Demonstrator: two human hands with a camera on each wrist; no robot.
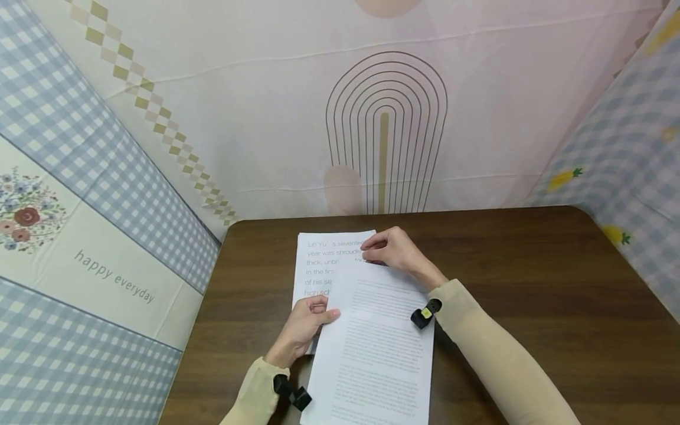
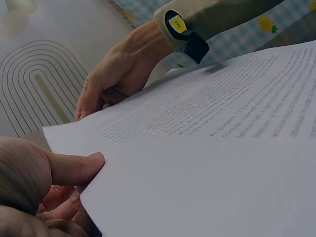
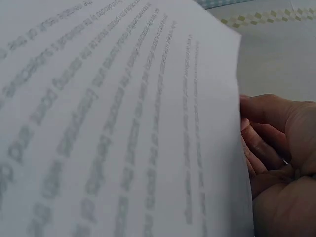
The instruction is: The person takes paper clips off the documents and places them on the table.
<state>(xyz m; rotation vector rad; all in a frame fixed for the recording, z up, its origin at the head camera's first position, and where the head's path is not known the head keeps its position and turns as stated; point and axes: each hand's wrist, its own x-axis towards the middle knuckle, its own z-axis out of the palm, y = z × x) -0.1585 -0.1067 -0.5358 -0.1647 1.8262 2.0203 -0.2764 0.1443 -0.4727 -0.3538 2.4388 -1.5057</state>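
Observation:
A sheet of paper with small print is raised at a slant over a large-print sheet, which lies on the table. My left hand pinches the small-print sheet's left edge; its thumb lies on top. At the far edge of the same sheet, my right hand has its fingers curled and its thumb against the paper. In the right wrist view, the paper edge hides the tips of the right hand's fingers. The right hand also covers part of the large-print sheet's upper right.
The brown wooden table has its back edge against a pale patterned cloth. Blue checked cloth hangs at the left, and another checked cloth at the right. A black wrist camera sits over the small-print sheet.

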